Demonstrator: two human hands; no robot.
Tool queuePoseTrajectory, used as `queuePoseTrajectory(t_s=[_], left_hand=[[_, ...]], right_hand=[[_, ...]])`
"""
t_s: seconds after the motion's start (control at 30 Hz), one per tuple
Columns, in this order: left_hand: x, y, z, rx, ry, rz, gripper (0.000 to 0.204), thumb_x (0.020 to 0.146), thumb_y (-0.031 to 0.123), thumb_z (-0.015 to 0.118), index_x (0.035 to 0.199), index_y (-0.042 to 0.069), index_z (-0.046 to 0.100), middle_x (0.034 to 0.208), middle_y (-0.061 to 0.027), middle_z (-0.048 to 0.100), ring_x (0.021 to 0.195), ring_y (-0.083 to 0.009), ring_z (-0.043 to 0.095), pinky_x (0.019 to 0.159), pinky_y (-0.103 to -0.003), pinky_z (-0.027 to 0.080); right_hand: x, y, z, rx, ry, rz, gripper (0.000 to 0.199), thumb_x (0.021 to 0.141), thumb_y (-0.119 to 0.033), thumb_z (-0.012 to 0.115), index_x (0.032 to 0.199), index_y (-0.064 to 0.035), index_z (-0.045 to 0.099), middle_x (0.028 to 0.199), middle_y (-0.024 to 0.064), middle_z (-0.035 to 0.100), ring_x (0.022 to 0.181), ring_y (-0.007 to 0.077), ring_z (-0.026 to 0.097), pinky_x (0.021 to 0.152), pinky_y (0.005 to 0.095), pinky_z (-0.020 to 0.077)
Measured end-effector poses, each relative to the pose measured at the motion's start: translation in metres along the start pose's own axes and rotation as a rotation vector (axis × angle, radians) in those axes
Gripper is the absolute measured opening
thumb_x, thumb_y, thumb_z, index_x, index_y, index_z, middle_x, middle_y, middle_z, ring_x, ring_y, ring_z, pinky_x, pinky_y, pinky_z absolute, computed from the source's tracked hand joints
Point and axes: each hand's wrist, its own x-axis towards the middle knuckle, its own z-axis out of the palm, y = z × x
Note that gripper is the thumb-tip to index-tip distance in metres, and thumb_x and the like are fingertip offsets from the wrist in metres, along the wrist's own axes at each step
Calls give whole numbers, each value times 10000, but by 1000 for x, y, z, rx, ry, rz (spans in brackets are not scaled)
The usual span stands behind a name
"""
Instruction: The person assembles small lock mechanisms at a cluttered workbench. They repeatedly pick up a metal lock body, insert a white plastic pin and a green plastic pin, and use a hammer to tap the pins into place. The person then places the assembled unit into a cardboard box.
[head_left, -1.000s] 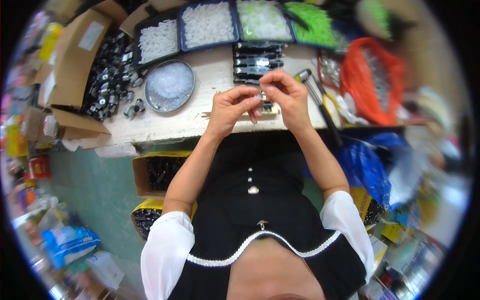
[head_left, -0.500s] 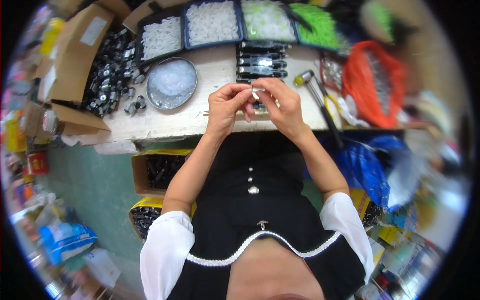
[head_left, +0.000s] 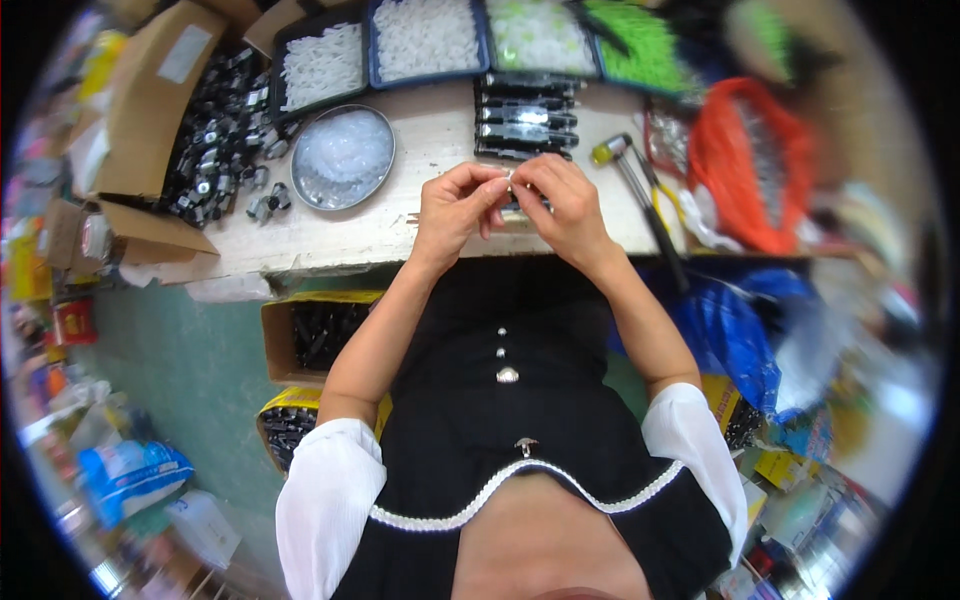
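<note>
Left hand [head_left: 455,208] and right hand [head_left: 566,205] pinch a white bit [head_left: 510,182]; can't tell where its long axis points.

Over the past second, the right hand [head_left: 565,205] had dropped nearer the front edge of the bench [head_left: 300,240] and slid a little to the left. It had drawn clear of the hammer [head_left: 655,222], whose head it had partly covered. The pale piece [head_left: 509,181], plainer half a second earlier, had become mostly hidden where the right fingertips met those of the left hand [head_left: 457,208].
</note>
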Motion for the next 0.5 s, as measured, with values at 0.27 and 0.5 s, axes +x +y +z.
queuePoseTrajectory(t_s=[0.27, 0.5], left_hand=[[-1, 1, -27, 858, 93, 508, 211, 710, 134, 728, 904, 68, 677, 895, -38, 590, 869, -179, 505, 745, -310, 389], [-2, -20, -32, 1096, -6, 443, 343, 619, 194, 761, 942, 125, 670, 1042, -31, 555, 1062, -244, 411, 871, -395, 283]], right_hand=[[-10, 12, -7, -116, -295, -1, 92, 748, -96, 634, 823, -80, 582, 772, 34, 548, 786, 214, 511, 685, 338, 339], [-12, 17, 9, -144, -324, -62, 98, 744, -119, 639, 828, -97, 592, 780, 12, 543, 795, 198, 497, 692, 345, 322]])
